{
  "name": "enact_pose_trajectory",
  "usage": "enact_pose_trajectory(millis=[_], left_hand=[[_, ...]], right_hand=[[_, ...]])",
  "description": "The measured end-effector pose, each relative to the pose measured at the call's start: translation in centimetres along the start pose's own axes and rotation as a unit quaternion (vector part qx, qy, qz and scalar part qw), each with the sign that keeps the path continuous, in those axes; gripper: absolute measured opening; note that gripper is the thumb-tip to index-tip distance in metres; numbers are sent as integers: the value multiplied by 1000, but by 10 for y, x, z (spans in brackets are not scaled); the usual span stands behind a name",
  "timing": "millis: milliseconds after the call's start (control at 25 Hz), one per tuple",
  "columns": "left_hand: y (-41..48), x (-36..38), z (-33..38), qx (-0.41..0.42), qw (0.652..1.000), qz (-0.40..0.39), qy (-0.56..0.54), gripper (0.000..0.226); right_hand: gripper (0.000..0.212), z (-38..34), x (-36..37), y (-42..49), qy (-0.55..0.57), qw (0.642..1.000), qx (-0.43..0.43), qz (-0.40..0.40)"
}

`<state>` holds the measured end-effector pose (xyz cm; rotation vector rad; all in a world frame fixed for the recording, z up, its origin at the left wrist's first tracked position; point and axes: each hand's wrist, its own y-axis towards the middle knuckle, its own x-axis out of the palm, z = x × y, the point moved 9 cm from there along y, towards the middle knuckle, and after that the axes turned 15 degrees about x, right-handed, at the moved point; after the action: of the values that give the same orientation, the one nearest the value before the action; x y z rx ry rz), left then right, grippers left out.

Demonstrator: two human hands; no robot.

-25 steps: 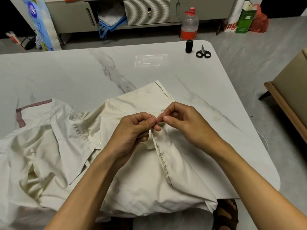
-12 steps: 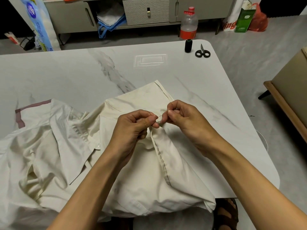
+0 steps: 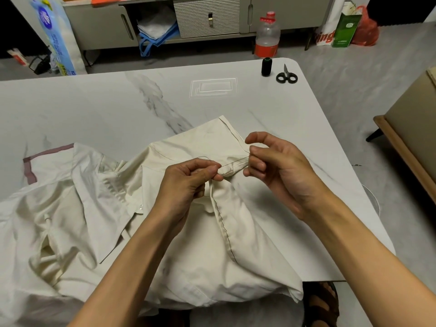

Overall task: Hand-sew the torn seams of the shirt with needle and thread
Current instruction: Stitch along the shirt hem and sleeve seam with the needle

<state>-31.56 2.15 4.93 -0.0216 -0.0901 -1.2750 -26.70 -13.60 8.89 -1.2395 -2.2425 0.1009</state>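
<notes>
A grey floor (image 3: 349, 74) and one low cabinet (image 3: 99, 27) lie behind a white marbled bench (image 3: 94, 109). One cream shirt (image 3: 254, 244) is spread crumpled over the near half of the bench, its lower edge hanging off the front. One row of dark stitches (image 3: 225, 230) runs along a folded seam towards the person.

Two bare hands work at the top of that seam. The left hand (image 3: 188, 182) has its fingers curled, thumb and forefinger pinching the fold of cloth. The right hand (image 3: 280, 166), just beside it, pinches one thin dark thread (image 3: 233, 162) with its fingers – one finger lifted clear – and the thread runs taut between the two hands. Whether the needle sits in that pinch I cannot tell.

At the far right corner of the bench stand one black spool (image 3: 266, 66) and, just beside it, one pair of black-handled scissors (image 3: 286, 76) – both well apart from the shirt. One plastic bottle (image 3: 267, 35) with a red cap stands on the floor beyond.
</notes>
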Motion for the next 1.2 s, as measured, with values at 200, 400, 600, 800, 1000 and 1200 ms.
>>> enact_pose_trajectory(millis=[200,400,600,800,1000,1200], left_hand=[[2,-3,2,1,1000,3,18,11],[0,-3,1,-14,1000,12,8,13],[-2,-4,3,-19,999,13,-34,13],[-4,-4,10,-16,998,-52,-40,16],[-4,0,13,-13,995,-96,-34,14],[-4,-7,13,-10,994,-105,-32,9]], right_hand=[[14,-19,-27,-16,-42,991,-69,109],[19,-18,-34,-25,-390,889,-83,224],[9,40,-21,-24,-627,770,108,49],[12,3,-22,-9,-489,847,-76,193],[11,21,17,11,-365,925,-67,83],[10,31,24,19,-365,928,-43,59]])
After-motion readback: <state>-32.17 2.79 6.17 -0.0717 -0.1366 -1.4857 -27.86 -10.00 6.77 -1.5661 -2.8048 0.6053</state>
